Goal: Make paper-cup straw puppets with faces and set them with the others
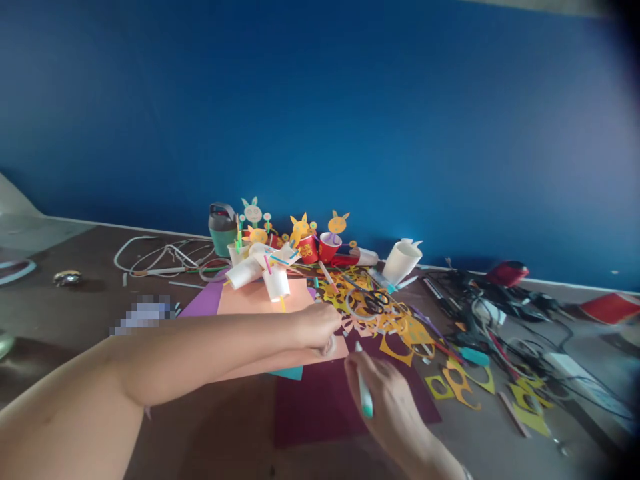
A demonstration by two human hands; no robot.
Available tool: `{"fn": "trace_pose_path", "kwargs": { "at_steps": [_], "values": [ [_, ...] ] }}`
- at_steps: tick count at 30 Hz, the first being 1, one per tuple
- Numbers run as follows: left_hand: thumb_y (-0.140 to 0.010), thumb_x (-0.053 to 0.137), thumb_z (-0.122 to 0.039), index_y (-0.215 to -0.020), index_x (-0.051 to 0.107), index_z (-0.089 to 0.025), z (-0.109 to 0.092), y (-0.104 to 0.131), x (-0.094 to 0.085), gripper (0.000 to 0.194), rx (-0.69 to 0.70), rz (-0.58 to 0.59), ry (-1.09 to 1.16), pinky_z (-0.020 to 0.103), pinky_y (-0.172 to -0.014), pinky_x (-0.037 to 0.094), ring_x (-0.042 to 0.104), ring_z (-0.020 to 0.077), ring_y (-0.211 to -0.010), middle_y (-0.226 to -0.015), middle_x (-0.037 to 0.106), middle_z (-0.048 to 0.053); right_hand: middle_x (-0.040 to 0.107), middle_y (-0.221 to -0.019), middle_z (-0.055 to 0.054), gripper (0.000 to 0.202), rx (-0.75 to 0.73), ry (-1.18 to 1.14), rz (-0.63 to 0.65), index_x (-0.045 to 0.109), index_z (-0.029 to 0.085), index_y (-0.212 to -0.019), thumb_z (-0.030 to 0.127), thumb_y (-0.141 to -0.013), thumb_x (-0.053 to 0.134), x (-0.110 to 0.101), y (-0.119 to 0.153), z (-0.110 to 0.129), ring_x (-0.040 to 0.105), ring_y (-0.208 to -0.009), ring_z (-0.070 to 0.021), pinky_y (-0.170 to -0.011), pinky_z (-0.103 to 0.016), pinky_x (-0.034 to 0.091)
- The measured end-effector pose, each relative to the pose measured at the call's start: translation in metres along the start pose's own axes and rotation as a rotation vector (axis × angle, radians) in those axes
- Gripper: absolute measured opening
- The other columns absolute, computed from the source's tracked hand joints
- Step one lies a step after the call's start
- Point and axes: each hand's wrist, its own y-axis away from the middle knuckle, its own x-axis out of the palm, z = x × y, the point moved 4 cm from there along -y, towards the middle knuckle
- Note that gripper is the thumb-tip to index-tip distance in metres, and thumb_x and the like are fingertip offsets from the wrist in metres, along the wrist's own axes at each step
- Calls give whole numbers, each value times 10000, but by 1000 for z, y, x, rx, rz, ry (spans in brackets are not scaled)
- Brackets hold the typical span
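My left hand (323, 327) is closed over the right part of a light orange paper sheet (235, 357), its fingers curled round something small and pale that I cannot make out. Close by on the right, my right hand (383, 390) is wrapped round a white marker (365, 390) with a green end, tilted with its tip upward. Under both hands lies a dark maroon sheet (315, 413). Two white paper cups (277, 283) with coloured straws lie on the orange sheet, beyond my left forearm.
Yellow paper scraps (413, 330) and scissors (375, 301) lie right of centre. Red cups (329, 247) with paper animal heads stand near the blue wall, beside a green bottle (223, 230). Black cables (515, 320) tangle at right; white cables (165, 253) coil at left.
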Motion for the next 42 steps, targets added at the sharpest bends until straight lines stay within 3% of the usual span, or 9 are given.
{"fn": "trace_pose_path", "kwargs": {
  "at_steps": [3, 6, 12, 16, 27, 32, 34, 38, 42],
  "values": [
    [-491, 730, -73, -557, 617, -125, -5, -14, 4, 141, 23, 94, -122, 305, -510, 441, 588, 225, -540, -567, 637, 59, 570, -548, 9, 138, -144, 29, 279, 524, 209, -827, 153, -875, 408, 14, 13, 32, 540, -461, -140, -477, -243, 311],
    [-449, 730, -43, -580, 633, -112, -14, -25, 6, 177, 49, 172, -214, 325, -522, 461, 597, 240, -563, -613, 663, 86, 613, -583, 4, 124, -206, 113, 392, 535, 222, -875, 185, -893, 417, 31, 11, 56, 589, -506, -154, -480, -244, 302],
    [-427, 744, -24, -677, 656, -89, -24, -30, 5, 273, 71, 249, -304, 328, -554, 479, 588, 231, -587, -686, 688, 104, 669, -843, -72, 273, -102, 257, 381, 528, 205, -1087, 119, -831, 483, 56, -16, 73, 655, -706, -220, -573, -265, 413],
    [-435, 735, -5, -675, 653, -96, -27, -30, 5, 269, 60, 265, -338, 316, -557, 475, 576, 221, -588, -679, 686, 93, 670, -755, -79, 269, -18, 265, 390, 537, 164, -1087, 106, -836, 459, 71, -30, 69, 655, -660, -240, -569, -298, 443],
    [-494, 765, -30, -740, 653, -88, -28, -29, 5, 276, 91, 295, -364, 354, -623, 507, 603, 237, -666, -726, 669, 104, 677, -860, -129, 174, 40, 289, 327, 613, 156, -940, 116, -860, 464, 87, -39, 62, 648, -803, -274, -696, -371, 469],
    [-819, 658, -252, -960, 621, -111, -29, -25, 4, 202, 51, 384, -411, 333, -710, 536, 633, 168, -808, -932, 655, 54, 675, -808, -138, 180, 19, 298, 258, 636, 138, -934, 114, -848, 480, 93, -39, 62, 643, -774, -290, -723, -415, 460],
    [-860, 614, -283, -1024, 605, -123, -29, -24, 5, 229, 43, 410, -417, 342, -734, 541, 635, 169, -849, -992, 645, 57, 675, -800, -148, 178, 18, 298, 230, 644, 128, -933, 119, -845, 489, 93, -40, 63, 641, -770, -288, -736, -424, 459],
    [-863, 608, -303, -1098, 581, -132, -30, -23, 7, 292, 33, 409, -415, 366, -764, 540, 629, 186, -897, -1072, 624, 76, 680, -793, -148, 175, 32, 289, 227, 659, 130, -919, 121, -852, 497, 93, -40, 64, 642, -778, -281, -741, -421, 469],
    [-696, 707, -79, -933, 639, -68, -28, -26, 10, 246, 59, 300, -384, 347, -689, 528, 634, 220, -772, -894, 677, 112, 676, -851, -160, 160, 27, 271, 179, 657, 123, -945, 144, -842, 536, 93, -39, 64, 635, -828, -295, -767, -432, 462]
  ]
}}
